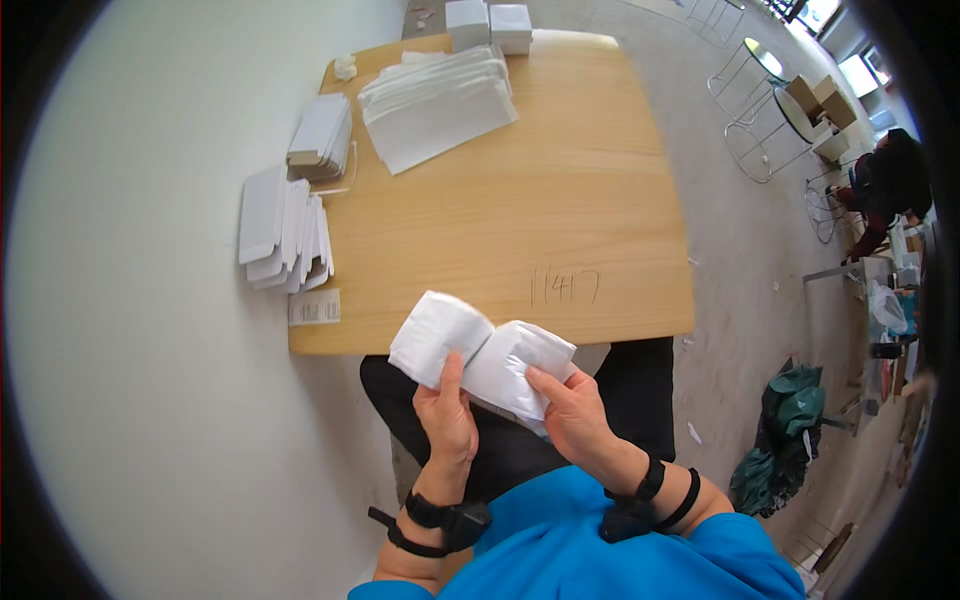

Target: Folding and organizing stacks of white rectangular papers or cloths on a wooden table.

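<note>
Above my lap, at the near edge of the table, I hold two soft white packets side by side. My left hand (447, 425) is closed on the left white packet (436, 332), its thumb lying on top and its fingers hidden underneath. My right hand (580, 408) pinches the right white packet (510, 362) near its right edge, thumb on the creased upper face. The packets' inner edges meet; whether they are joined I cannot tell.
On the wooden table (520, 200), flat white sheets or bags (435, 110) lie in a stack at the far left. Folded white cartons (285, 225) and another carton pile (320, 135) line the left edge, by the wall. White boxes (510, 28) stand at the back. A person (890, 185) is at far right.
</note>
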